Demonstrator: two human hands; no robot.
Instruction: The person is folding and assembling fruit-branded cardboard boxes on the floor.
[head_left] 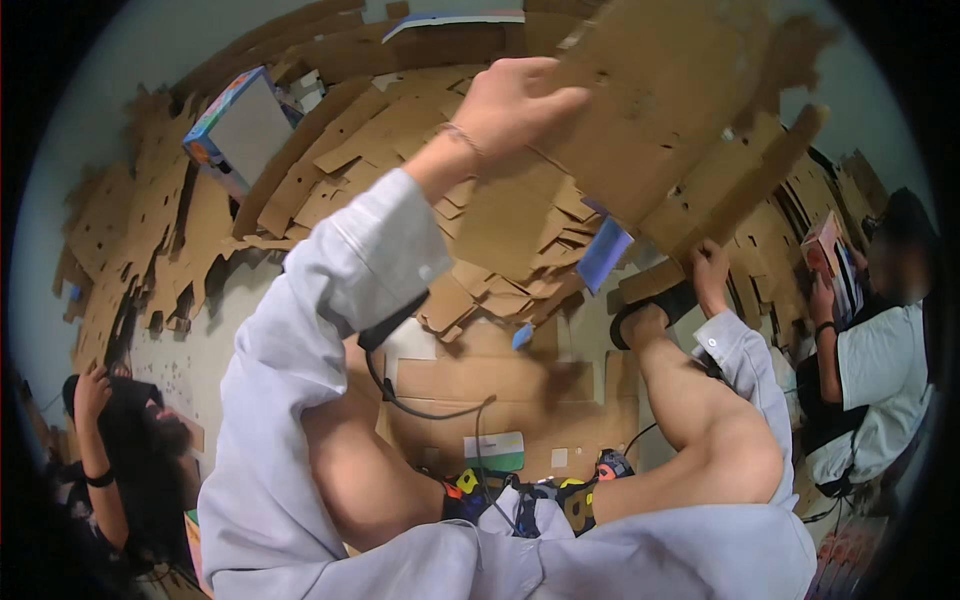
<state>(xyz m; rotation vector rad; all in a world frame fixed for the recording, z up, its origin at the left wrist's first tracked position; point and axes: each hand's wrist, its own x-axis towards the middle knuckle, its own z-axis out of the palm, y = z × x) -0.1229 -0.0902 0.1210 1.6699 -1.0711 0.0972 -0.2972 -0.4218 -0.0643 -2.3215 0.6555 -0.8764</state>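
Note:
A large brown cardboard sheet (660, 110) is raised in front of me, tilted, with its far side towards the upper right. My left hand (515, 112), wearing a thin bracelet, grips its left edge, the fingertips partly hidden behind it. Lower down on the right, my right hand (710, 268) is closed on the near edge of the cardboard. Between my hands, a blue-purple flap (604, 255) shows below the sheet. Beneath lies a heap of flat cardboard pieces (490, 290).
More cardboard (120, 230) is stacked at the left. A blue-edged box (250, 125) stands on the pile. Flattened cardboard (490, 390) lies between my legs, with a black cable (420, 411) above it. One person (890, 350) holds a box at right; another (130, 450) sits at left.

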